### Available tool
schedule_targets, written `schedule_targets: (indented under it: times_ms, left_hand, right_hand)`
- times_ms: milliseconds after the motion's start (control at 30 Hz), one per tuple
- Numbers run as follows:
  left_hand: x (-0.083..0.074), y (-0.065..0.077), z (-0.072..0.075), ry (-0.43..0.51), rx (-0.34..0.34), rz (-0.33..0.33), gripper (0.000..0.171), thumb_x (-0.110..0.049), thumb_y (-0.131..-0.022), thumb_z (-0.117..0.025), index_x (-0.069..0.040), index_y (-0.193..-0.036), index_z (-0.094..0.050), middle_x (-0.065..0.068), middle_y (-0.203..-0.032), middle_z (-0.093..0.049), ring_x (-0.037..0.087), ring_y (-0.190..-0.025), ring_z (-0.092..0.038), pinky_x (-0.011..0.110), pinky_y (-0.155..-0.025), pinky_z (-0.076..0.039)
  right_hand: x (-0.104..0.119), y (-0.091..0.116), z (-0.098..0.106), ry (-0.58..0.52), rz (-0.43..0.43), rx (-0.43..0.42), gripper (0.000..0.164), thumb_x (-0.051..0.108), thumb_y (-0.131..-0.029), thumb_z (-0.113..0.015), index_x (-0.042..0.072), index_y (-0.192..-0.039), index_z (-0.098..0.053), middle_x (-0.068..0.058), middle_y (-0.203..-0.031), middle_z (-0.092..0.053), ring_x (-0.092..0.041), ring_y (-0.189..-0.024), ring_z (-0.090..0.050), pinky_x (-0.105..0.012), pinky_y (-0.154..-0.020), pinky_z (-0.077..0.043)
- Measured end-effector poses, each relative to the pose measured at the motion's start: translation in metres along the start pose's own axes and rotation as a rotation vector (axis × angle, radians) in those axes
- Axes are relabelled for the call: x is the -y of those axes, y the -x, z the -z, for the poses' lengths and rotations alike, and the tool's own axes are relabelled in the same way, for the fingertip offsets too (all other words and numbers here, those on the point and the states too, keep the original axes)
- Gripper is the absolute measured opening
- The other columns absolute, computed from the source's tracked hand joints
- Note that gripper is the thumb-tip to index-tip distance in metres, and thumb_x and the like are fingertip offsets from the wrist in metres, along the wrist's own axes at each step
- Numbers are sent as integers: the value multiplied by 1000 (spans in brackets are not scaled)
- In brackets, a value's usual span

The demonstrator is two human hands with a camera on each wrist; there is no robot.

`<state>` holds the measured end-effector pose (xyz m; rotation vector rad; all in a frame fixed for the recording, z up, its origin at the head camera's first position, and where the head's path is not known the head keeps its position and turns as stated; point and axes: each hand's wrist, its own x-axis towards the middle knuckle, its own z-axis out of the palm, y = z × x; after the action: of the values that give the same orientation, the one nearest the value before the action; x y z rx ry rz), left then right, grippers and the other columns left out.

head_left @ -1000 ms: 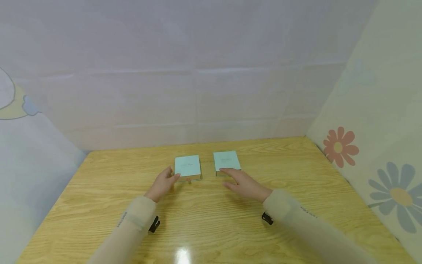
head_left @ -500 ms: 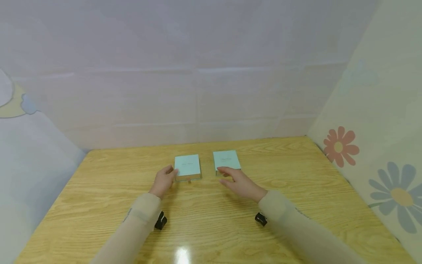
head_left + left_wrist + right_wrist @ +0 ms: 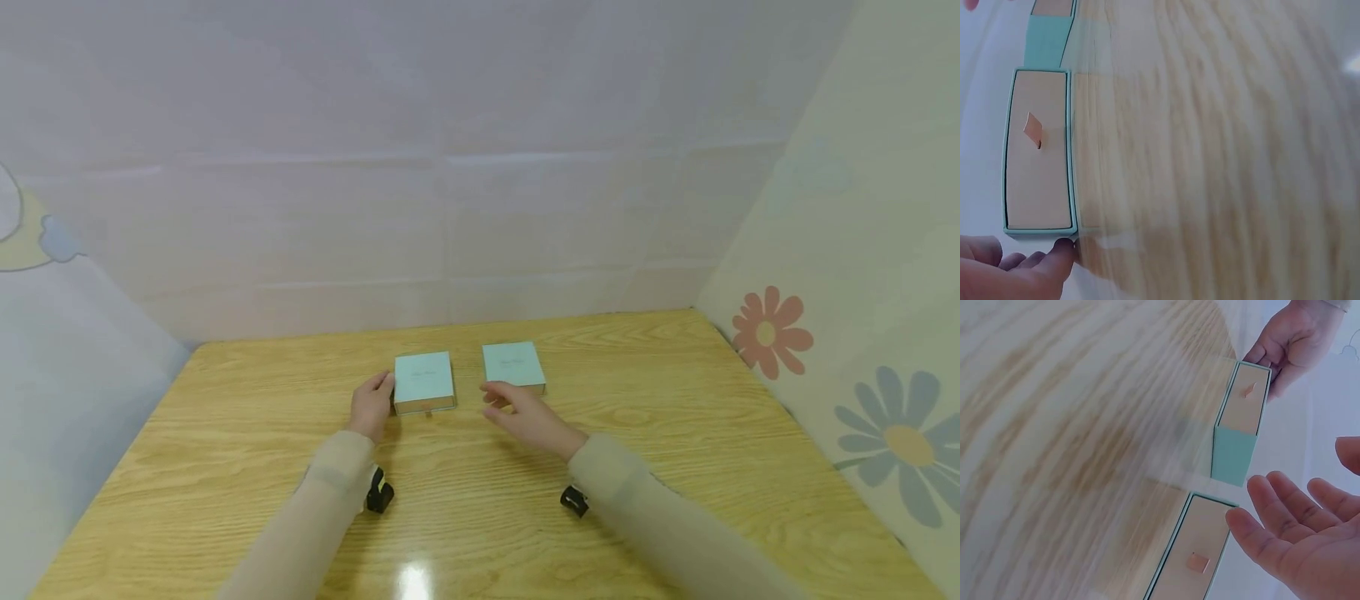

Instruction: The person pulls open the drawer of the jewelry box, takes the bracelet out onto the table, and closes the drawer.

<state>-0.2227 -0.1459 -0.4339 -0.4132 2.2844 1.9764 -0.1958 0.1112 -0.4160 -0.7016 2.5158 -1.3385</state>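
Two flat mint-green drawer boxes lie side by side, with pale tops and beige drawer fronts. My left hand [image 3: 372, 407] is at the left side of the left box [image 3: 424, 377]. In the left wrist view, its fingertips [image 3: 1063, 250] are right at that box's end, and a small ribbon tab [image 3: 1033, 130] sticks out of the drawer front. My right hand [image 3: 528, 417] hovers before the right box [image 3: 514, 363], covering its front left corner. In the right wrist view, its relaxed fingers [image 3: 1263, 537] spread close over that box's edge, holding nothing.
The boxes rest on a glossy wood-grain table [image 3: 465, 500], a narrow gap between them. A pale sheet [image 3: 442, 208] hangs behind the table, and a flower-printed one [image 3: 847, 333] stands at right. A black wrist device [image 3: 379, 490] sits under the left sleeve.
My left thumb has drawn back from the left box's front corner to its left side. My right hand has shifted left along the right box's front. The boxes look almost unmoved.
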Motion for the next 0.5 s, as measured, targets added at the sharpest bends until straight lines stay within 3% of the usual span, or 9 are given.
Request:
schedule_targets:
  times_ms: [333,500]
  left_hand:
    - [3,-9,-9,99,-104,-9,43,-10,-105,-41,10,-143,-38,25,-151,-33,36,-142,-24,40,-116,-25]
    - [4,-10,-10,149,-107,-5,42,-8,-105,-42,8,-143,-40,24,-151,-33,35,-143,-24,39,-115,-26]
  right_hand:
    - [3,-7,-12,-21,-41,-1,43,14,-101,-53,-5,-139,-46,-18,-121,-59,-30,-108,-56,-44,-90,-50]
    - [5,-11,-17,-34,-30,4,42,11,-101,-54,-8,-138,-47,-17,-118,-60,-30,-107,-57,-43,-91,-50]
